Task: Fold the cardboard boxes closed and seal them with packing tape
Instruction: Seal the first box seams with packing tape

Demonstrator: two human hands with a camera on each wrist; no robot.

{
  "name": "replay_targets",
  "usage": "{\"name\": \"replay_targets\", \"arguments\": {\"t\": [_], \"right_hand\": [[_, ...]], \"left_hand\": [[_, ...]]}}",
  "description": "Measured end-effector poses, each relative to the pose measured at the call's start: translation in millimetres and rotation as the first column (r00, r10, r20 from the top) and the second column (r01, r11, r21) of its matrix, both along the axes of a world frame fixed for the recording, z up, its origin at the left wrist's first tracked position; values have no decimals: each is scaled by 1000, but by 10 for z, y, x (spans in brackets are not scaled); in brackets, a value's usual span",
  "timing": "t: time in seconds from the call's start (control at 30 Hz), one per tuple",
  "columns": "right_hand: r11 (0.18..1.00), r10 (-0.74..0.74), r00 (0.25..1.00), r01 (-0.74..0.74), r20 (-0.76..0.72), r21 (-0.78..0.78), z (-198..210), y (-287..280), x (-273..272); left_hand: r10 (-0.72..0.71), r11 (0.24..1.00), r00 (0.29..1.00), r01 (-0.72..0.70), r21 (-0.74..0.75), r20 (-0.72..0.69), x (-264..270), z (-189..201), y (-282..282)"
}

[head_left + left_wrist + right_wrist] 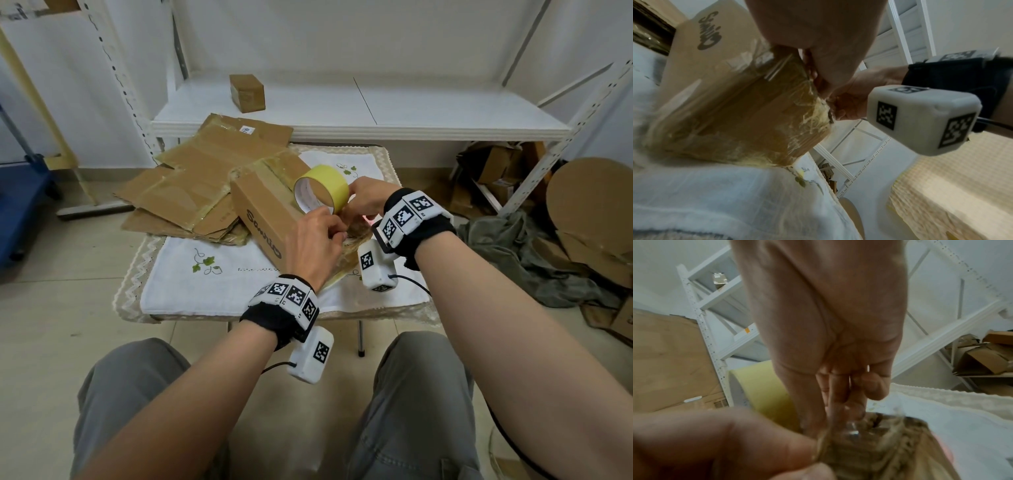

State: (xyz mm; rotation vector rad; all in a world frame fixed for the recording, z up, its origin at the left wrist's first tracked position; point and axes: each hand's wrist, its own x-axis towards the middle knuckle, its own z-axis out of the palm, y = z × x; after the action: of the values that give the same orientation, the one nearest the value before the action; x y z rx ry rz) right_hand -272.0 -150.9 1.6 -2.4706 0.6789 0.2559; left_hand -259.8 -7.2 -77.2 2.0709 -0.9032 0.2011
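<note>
Left hand [317, 240] pinches the tape end on the box [270, 209], mid-frame on the worktop [222, 274]; right hand [364, 197] grips the yellow tape roll [322, 186] w/ curled fingers, prob. to tension and tear the strip.

The cardboard box [263, 212] on the surface carries a black script logo on its near side, apparently "Sanrio". A small white label [246, 130] on the far flattened cardboard [219, 150] bears digits too small to read.
</note>
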Motion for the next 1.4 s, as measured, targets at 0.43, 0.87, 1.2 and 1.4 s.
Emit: {"name": "replay_targets", "arguments": {"t": [0.43,0.87,1.2,1.4], "right_hand": [[996,-19,996,11,82,88,-185,12,89],[963,-50,991,15,126,268,-298,-38,49],[943,-81,976,9,204,333,-361,-88,-28],[928,-84,972,-5,221,373,-368,-101,-53]], "left_hand": [[-86,991,996,89,-97,31,40,-59,42],[-248,968,966,251,-31,71,133,-12,146],[-57,998,985,51,-39,-165,23,33,20],[-88,993,991,80,-87,-102,5,19,3]]}}
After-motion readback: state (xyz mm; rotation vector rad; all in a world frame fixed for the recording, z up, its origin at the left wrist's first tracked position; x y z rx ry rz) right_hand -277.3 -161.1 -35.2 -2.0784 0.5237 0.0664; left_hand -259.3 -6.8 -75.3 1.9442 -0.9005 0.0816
